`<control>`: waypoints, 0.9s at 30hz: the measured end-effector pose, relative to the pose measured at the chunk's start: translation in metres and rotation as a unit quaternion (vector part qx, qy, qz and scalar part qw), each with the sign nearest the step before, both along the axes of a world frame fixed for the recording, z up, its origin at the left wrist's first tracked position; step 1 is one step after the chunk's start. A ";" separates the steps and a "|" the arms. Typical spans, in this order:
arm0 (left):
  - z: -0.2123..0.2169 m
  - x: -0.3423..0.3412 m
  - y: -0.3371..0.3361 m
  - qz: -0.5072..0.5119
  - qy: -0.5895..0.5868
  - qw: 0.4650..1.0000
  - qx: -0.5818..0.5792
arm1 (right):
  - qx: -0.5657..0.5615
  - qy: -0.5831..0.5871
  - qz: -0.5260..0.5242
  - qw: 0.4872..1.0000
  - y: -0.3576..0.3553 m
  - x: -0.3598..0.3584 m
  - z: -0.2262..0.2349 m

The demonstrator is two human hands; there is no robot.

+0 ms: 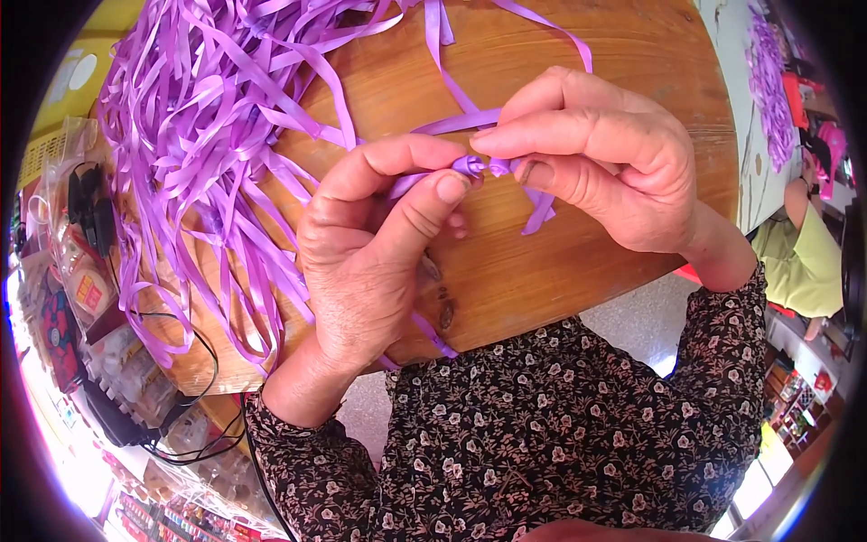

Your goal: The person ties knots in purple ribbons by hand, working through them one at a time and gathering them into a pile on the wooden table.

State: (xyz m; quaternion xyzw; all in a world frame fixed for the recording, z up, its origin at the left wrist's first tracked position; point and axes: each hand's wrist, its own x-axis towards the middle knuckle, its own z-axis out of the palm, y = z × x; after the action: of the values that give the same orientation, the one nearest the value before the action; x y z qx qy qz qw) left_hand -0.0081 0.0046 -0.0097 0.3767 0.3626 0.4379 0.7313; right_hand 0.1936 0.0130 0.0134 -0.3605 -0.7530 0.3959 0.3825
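Observation:
Between my two hands, above the wooden table, is a purple satin ribbon (470,165) with a small twisted or knotted part. My left hand (370,226) pinches it between thumb and forefinger on the left of that part. Close by, my right hand (605,158) pinches the ribbon on the other side with thumb and fingertips. Loose ribbon tails (539,212) hang below the right fingers, and another strip runs behind the hands. Whether the twisted part is a finished knot cannot be made out.
A large heap of purple ribbons (208,117) covers the left of the wooden table (578,271). Bags and a dark cable (212,361) lie beyond its left edge. More purple ribbons (770,86) lie on a pale surface at right, near another person's yellow-green clothing (795,262).

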 end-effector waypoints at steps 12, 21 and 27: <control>0.004 0.007 -0.004 0.014 0.043 0.998 0.045 | -0.152 0.096 -0.020 0.984 -0.007 0.000 -0.010; 0.006 0.002 -0.005 0.003 0.115 0.988 0.103 | 0.005 0.022 -0.011 1.000 -0.003 0.000 -0.007; 0.003 0.003 -0.006 0.015 0.088 0.991 0.100 | 0.063 -0.003 -0.005 0.998 -0.003 -0.001 -0.005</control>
State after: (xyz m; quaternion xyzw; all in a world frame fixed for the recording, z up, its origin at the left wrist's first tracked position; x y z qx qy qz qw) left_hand -0.0047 -0.0015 -0.0066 0.4793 0.3854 0.4482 0.6487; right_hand 0.1928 0.0100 0.0081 -0.3408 -0.7759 0.3443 0.4041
